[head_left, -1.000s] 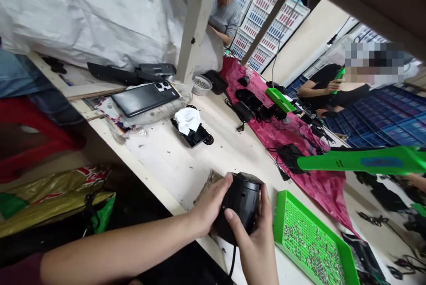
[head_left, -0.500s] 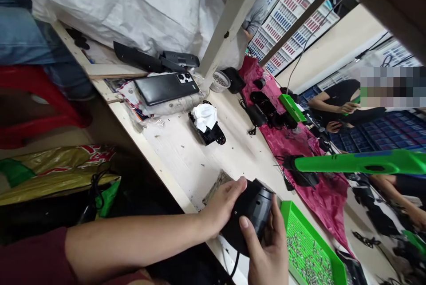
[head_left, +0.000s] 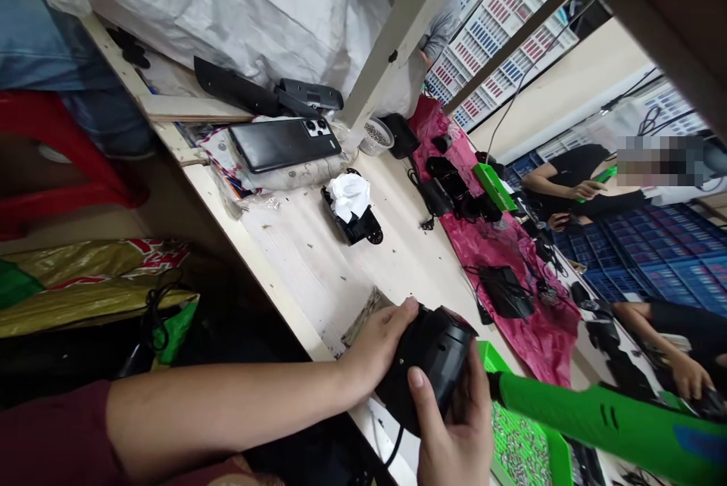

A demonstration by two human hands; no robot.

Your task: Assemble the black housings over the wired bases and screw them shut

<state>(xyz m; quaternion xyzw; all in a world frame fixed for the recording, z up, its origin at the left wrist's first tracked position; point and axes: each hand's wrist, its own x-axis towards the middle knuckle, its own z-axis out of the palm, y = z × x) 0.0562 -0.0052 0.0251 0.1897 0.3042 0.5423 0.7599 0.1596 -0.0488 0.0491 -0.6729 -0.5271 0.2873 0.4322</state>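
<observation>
Our two hands are clamped on a black housing at the near edge of a white table (head_left: 295, 266), the left hand (head_left: 378, 353) gripping its left side and the right hand (head_left: 457, 425) wrapping the other, thumb laid across the front. The housing (head_left: 429, 365) sits between our palms, a dark cord (head_left: 396, 447) trailing from its lower end; whether it rests on the table or hangs in our grip, we cannot tell. Beside our left hand lies a worn block (head_left: 363, 317), partly covered by our fingers. At right, a green tool (head_left: 602, 418) slants across the view, its dark tip just beside our right hand and its body passing in front of a green tray (head_left: 487, 356) filled with small metal pieces. Farther up the table we see a black part (head_left: 360, 231) topped with a crumpled white cloth (head_left: 349, 197), and beyond it a phone (head_left: 287, 144), face down on a wrapped pack (head_left: 298, 174). A tub (head_left: 376, 139) of small metal bits stands near the foot of a post (head_left: 409, 32). Across from us, black parts and cables lie on a pink sheet (head_left: 545, 319), while a co-worker's hand (head_left: 588, 189) holds a slim green item (head_left: 605, 174). Nearer, at far right, another co-worker's hand (head_left: 690, 376) reaches over dark parts.
</observation>
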